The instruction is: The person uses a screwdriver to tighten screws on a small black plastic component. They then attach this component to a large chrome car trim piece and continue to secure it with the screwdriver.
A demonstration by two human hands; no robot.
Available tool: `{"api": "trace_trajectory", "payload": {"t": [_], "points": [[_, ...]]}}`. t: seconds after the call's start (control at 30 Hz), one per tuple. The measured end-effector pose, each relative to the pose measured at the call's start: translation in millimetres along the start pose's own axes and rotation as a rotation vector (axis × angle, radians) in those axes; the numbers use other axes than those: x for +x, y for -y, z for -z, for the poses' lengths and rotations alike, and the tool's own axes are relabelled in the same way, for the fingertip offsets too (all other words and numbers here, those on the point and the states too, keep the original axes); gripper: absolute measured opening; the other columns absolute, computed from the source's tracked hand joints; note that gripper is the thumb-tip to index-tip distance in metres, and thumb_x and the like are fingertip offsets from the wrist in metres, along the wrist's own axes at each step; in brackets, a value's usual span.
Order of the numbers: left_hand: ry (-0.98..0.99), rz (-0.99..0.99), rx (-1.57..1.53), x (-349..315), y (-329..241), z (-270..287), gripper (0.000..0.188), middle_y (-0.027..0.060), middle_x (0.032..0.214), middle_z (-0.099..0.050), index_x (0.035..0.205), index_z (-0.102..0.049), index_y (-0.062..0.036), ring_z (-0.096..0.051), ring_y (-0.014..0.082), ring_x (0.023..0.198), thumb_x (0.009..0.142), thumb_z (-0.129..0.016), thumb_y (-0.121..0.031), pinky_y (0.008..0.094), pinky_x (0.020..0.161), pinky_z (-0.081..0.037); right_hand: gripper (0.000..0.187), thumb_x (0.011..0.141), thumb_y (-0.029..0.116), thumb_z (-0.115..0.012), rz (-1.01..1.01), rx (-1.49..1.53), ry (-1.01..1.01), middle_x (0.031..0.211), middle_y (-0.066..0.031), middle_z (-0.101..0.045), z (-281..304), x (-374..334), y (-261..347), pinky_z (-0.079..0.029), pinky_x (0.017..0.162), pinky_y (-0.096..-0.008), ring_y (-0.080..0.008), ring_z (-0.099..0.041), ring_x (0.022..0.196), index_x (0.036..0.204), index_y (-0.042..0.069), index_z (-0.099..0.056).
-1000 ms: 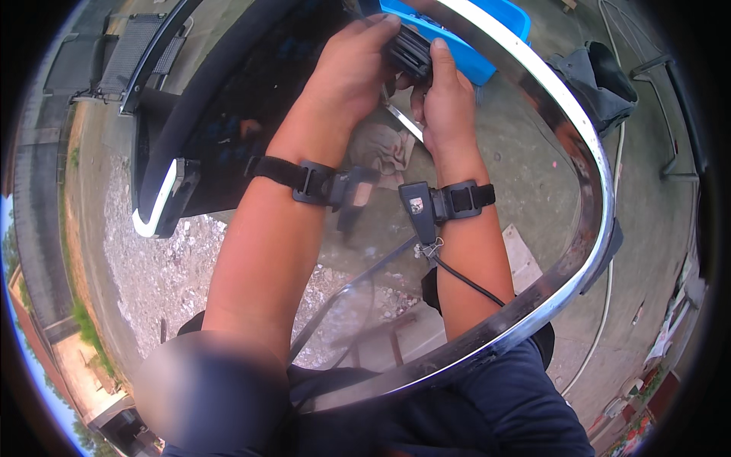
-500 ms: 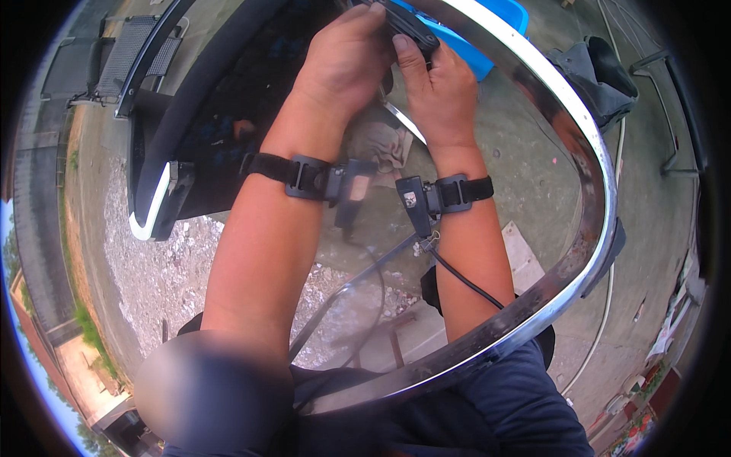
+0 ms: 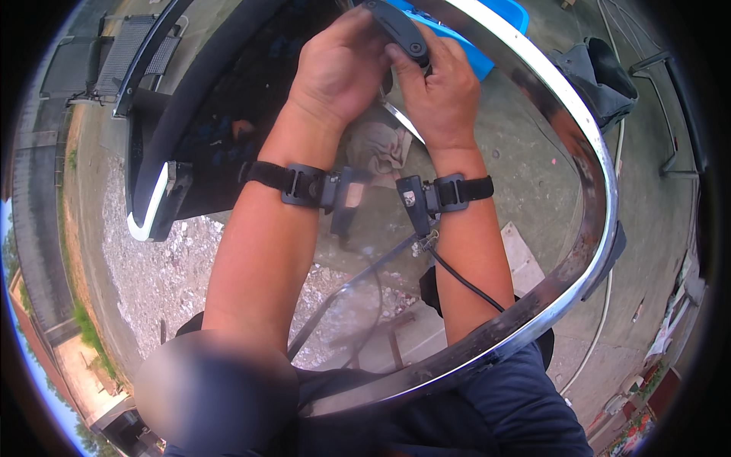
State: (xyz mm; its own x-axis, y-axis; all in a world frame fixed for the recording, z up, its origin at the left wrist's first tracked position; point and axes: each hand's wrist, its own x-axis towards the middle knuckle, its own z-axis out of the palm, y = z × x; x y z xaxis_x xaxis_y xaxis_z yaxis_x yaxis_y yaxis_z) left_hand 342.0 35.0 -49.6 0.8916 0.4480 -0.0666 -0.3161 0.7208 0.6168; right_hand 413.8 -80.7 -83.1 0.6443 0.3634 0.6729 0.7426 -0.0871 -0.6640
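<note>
My right hand [image 3: 442,99] grips a slim black piece with rounded ends and a small round screw [image 3: 396,32]; its thumb lies along the near end. My left hand [image 3: 339,72] is beside the far end, its fingers curled and partly hidden behind the piece. What the left fingertips hold cannot be made out. Both forearms reach through a curved chrome metal frame [image 3: 605,167] that loops round in front of my body. To the left of my hands is a dark fabric panel [image 3: 205,129] with a padded black edge.
A blue plastic bin [image 3: 506,15] stands beyond the right hand. A dark open bag [image 3: 605,84] lies at the right. A crumpled cloth [image 3: 377,148] and pale debris [image 3: 175,282] are on the concrete floor. A hose [image 3: 607,312] runs along the right.
The black piece has tilted more upright and shows more of its face. My left hand has shifted slightly left, its thumb no longer across the top of the piece.
</note>
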Motion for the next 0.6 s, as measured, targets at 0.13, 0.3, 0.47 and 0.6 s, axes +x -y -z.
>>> {"api": "trace_trajectory", "payload": {"t": [0.13,0.3,0.47,0.6], "points": [[-0.03,0.041,-0.018,-1.3,1.4,-0.5,0.027,0.0044,0.102,-0.066,0.118,-0.062,-0.0058,-0.059,0.0181,0.088,0.101,-0.046,-0.021,0.0301,0.075,-0.047,0.038,0.085,0.029,-0.077,0.019,-0.02,0.007,0.095,-0.0074,-0.067,2.3,-2.1,0.9,-0.053,0.069,-0.0316,-0.0236,-0.066,0.079,0.118,0.012,-0.069],[0.055,0.037,0.015,-2.0,-2.0,5.3,0.024,0.006,0.105,-0.066,0.115,-0.063,-0.0032,-0.062,0.0182,0.095,0.099,-0.057,-0.019,0.0336,0.081,-0.049,0.039,0.084,0.027,-0.078,-0.007,0.007,0.011,0.096,-0.0071,-0.067,3.1,-5.0,0.3,-0.053,0.069,-0.0308,-0.0216,-0.066,0.078,0.119,0.012,-0.069],[0.034,0.002,-0.079,-3.8,4.7,0.5,0.029,0.009,0.111,-0.066,0.119,-0.061,-0.0041,-0.061,0.023,0.103,0.102,-0.045,-0.021,0.035,0.087,-0.048,0.042,0.082,0.023,-0.079,-0.004,-0.036,0.016,0.099,-0.0069,-0.066,2.7,-6.3,1.3,-0.053,0.07,-0.0312,-0.0218,-0.066,0.08,0.121,0.015,-0.069],[0.024,0.009,-0.166,-4.0,6.0,-8.4,0.031,0.0122,0.117,-0.066,0.121,-0.06,-0.0028,-0.06,0.027,0.111,0.102,-0.042,-0.02,0.0404,0.101,-0.046,0.048,0.075,0.018,-0.074,0.096,-0.116,-0.031,0.097,-0.0082,-0.067,1.5,-0.1,-1.5,-0.055,0.073,-0.0412,-0.0325,-0.067,0.086,0.122,0.022,-0.066]]}}
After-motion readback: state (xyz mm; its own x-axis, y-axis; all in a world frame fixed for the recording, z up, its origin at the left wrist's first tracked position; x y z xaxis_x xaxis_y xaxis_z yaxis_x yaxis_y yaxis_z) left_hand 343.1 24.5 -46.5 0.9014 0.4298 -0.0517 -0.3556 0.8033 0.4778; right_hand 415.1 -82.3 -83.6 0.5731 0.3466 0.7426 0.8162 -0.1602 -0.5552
